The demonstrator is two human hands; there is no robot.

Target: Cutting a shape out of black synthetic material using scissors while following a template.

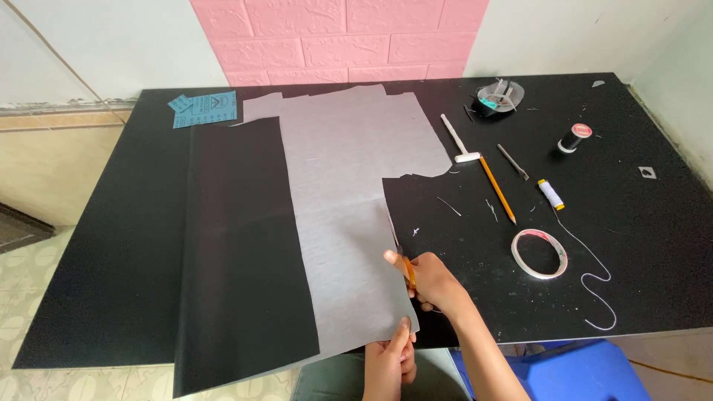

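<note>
matte black table (639, 252) under a pink brick-pattern wall (334, 37): right hand (431, 282) fingers curled round orange-handled scissors (405, 269), left hand (390, 360) pinching thin grey sheet (349, 186); blue cards (204, 109) far-left.

This looks like a small home sewing or craft workspace. A black table (639, 245) stands against a white wall with a pink brick-pattern panel (342, 37), over a tiled floor (30, 267). On the table lie a sheet of grey fabric (342, 193), spools of thread (573, 137), a roll of tape (539, 253), a pencil (497, 188) and a seam ripper (460, 138).
</note>
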